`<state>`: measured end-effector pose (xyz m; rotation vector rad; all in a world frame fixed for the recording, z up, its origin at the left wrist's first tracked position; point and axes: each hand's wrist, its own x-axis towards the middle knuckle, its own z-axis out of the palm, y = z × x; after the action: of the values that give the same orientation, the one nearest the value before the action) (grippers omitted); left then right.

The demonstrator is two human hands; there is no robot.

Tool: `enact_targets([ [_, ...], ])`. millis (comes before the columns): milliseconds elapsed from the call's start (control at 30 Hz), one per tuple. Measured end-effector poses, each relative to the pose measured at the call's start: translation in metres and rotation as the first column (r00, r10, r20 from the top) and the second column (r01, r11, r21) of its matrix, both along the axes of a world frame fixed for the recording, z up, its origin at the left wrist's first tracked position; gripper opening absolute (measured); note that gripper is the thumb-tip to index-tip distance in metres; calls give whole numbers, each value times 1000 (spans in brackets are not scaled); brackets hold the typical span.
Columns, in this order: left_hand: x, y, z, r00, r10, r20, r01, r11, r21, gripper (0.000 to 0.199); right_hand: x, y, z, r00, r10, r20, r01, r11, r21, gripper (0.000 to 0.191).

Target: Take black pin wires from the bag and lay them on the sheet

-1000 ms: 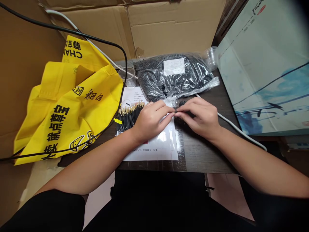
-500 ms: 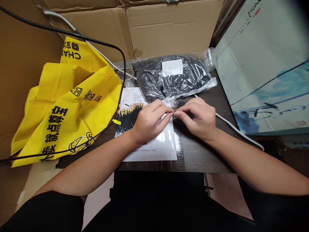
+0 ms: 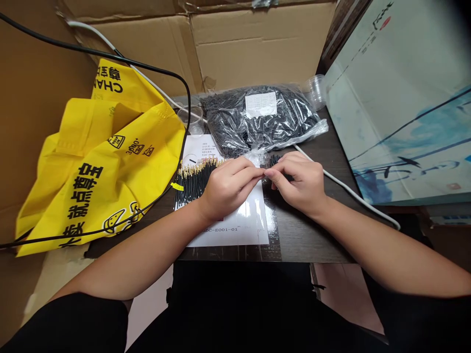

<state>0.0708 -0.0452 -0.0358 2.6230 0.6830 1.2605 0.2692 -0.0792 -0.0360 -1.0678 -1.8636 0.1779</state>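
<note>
Pinching a thin black wire [image 3: 266,173] tip to tip, the left hand [image 3: 228,187] and right hand [image 3: 300,185] form narrow grips.

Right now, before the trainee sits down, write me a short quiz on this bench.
1. True or false: the gold-tipped black wires lie on the left part of the printed sheet, next to the left hand.
2. Multiple choice: what lies just beyond the sheet, farther from the person? A) a toolbox; B) a clear plastic bag of black wires; C) a laptop.
3. Short answer: which is nearer the yellow printed fabric, the left hand or the right hand?

Key: 1 true; 2 B; 3 the left hand.
</note>
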Motion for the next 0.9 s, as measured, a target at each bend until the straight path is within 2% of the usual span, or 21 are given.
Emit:
enact_targets([
  [600,-1,1,-2,999,-33,-17,33,999,32,17,1,2,-1,1000,19,19,-19,1000,7,37],
  [900,-1,-1,0,999,-20,-39,21,999,32,17,0,-2,3,1000,25,6,-24,998,-58,40],
])
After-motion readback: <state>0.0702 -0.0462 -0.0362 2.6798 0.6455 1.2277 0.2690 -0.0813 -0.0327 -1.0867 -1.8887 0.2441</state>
